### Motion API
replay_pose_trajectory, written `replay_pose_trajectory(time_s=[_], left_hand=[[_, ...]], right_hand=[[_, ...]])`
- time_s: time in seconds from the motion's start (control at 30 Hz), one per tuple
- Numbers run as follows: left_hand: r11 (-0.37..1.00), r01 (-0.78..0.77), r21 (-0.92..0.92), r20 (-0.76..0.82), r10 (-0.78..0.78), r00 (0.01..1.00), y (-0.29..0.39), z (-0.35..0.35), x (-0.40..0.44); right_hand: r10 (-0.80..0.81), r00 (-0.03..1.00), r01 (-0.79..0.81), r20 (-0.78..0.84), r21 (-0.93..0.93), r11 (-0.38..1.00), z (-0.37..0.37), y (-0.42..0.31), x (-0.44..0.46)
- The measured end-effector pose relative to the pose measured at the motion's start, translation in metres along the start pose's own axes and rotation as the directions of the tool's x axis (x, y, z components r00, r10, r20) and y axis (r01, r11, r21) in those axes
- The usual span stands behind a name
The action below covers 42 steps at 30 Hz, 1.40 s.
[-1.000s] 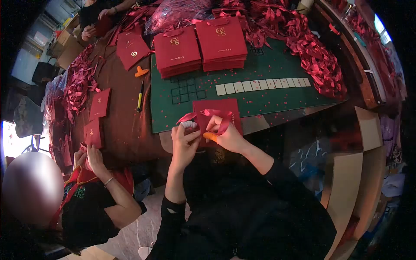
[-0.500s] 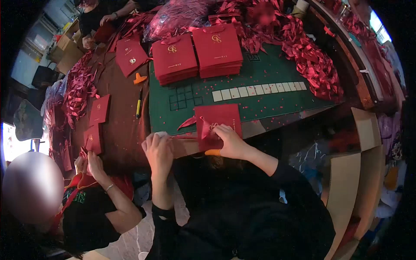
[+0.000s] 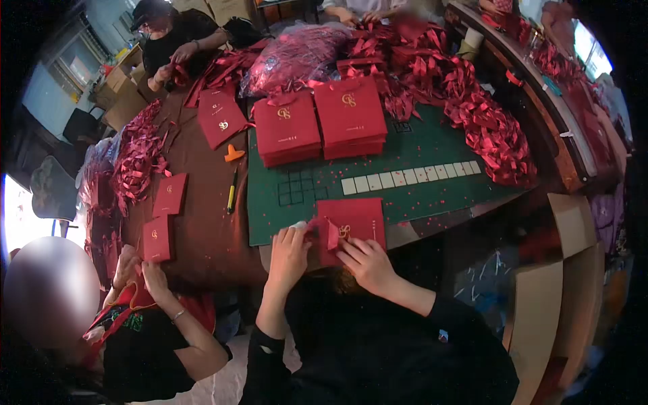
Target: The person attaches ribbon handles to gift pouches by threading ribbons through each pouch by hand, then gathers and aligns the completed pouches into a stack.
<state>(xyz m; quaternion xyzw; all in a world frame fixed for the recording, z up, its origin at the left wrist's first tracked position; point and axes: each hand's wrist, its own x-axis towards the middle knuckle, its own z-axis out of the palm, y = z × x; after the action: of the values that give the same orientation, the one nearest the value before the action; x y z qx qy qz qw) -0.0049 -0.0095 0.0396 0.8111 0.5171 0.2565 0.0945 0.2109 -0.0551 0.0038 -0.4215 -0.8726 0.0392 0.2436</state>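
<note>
A red paper bag with gold lettering lies at the near edge of the green mat. Across its face runs a red ribbon. My left hand is at the bag's left side, its fingers closed on the ribbon's end; a white cover shows on one finger. My right hand lies over the bag's lower part, its bent fingertips closed at the ribbon beside the gold lettering. The exact grip of the right fingers is partly hidden.
Two stacks of red bags stand on the green mat. Behind them are heaps of red ribbon and a plastic-wrapped bundle. An orange tool and a yellow-black pen lie left. Co-workers sit left and behind; an open carton stands right.
The view has tilted up, showing more co-workers at the back. My left hand has moved right, closer to the bag and ribbon. My right hand has shifted lower on the bag.
</note>
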Motion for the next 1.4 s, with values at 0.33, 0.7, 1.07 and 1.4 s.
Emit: replay_pose_trajectory(time_s=[0.33, 0.7, 1.07, 1.4], left_hand=[[0.99, -0.121, -0.068, -0.073, 0.116, 0.99, -0.029, -0.02, -0.019], [0.901, -0.126, -0.416, -0.368, -0.04, 0.929, 0.023, -0.051, 0.003], [0.906, 0.155, -0.394, -0.459, -0.34, 0.821, 0.01, 0.001, -0.016], [0.999, -0.029, -0.046, -0.217, 0.018, 0.976, 0.043, 0.034, 0.028]], right_hand=[[-0.141, 0.99, 0.139, -0.004, -0.11, 0.984, -0.017, 0.022, -0.013], [-0.055, 0.943, 0.101, -0.328, 0.125, 0.987, -0.141, 0.031, 0.078], [0.311, 0.905, -0.178, -0.292, 0.404, 0.897, -0.067, 0.11, 0.07], [0.536, 0.421, -0.801, -0.732, -0.023, 0.598, -0.123, 0.288, 0.026]])
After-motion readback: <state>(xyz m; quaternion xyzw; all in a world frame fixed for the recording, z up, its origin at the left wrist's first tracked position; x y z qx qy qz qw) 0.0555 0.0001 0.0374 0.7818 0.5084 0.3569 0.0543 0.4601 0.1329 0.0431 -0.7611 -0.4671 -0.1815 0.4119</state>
